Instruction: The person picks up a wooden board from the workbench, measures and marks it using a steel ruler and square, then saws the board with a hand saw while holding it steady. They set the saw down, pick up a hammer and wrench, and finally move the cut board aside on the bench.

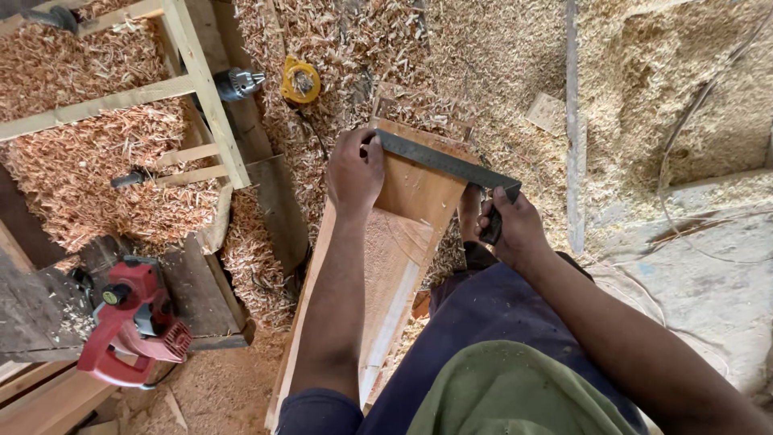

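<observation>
Wooden plank (403,234), pale and smooth, leans up from my lap over the shavings. My metal square (447,161) already lies across its top end. My left hand (354,171) presses the blade flat. My right hand (509,225) grips the dark handle. I see no pencil line yet. A red planer (129,322) sits off to my left.

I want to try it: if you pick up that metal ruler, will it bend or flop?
Probably not. The square runs dead straight across the plank, so it looks stiff. It seems thin, so likely light. The right hand grips its dark handle; the left hand presses the blade's other end.
</observation>
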The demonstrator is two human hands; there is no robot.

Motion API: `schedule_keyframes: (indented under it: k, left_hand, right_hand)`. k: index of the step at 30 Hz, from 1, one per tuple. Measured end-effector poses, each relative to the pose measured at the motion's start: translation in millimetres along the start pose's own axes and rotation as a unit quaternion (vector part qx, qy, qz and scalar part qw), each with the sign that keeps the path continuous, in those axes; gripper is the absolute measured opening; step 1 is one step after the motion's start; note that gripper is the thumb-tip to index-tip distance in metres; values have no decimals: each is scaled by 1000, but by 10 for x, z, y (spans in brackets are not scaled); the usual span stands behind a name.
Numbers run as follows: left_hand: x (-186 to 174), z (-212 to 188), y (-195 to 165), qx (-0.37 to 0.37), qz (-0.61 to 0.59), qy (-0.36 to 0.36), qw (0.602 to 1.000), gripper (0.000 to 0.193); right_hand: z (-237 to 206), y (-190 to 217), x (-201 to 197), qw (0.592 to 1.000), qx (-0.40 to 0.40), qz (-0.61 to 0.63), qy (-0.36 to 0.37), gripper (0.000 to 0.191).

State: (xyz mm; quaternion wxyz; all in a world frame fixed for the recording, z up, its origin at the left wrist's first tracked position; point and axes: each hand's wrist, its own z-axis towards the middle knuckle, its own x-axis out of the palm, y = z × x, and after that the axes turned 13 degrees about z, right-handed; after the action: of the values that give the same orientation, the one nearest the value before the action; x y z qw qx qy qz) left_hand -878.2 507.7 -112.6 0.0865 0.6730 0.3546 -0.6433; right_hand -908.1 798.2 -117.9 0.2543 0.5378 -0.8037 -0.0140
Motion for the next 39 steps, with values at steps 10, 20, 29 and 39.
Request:
schedule_keyframes:
  k: [10, 20, 29, 39]
  left_hand:
    - [-120, -43, -114, 26, 5, -25, 999, 23]
    - [-86, -22, -139, 4, 9, 28, 1000, 25]
    - [-107, -15, -153, 15, 7, 22, 1000, 26]
    - [-77, 4, -137, -12, 0, 48, 999, 23]
  right_hand:
    - [22, -15, -30, 999, -21, -26, -5, 17]
    - [47, -12, -16, 999, -14, -35, -14, 16]
    - [105, -69, -74, 999, -32, -33, 3, 16]
    - [171, -113, -116, 998, -48, -33, 21, 17]
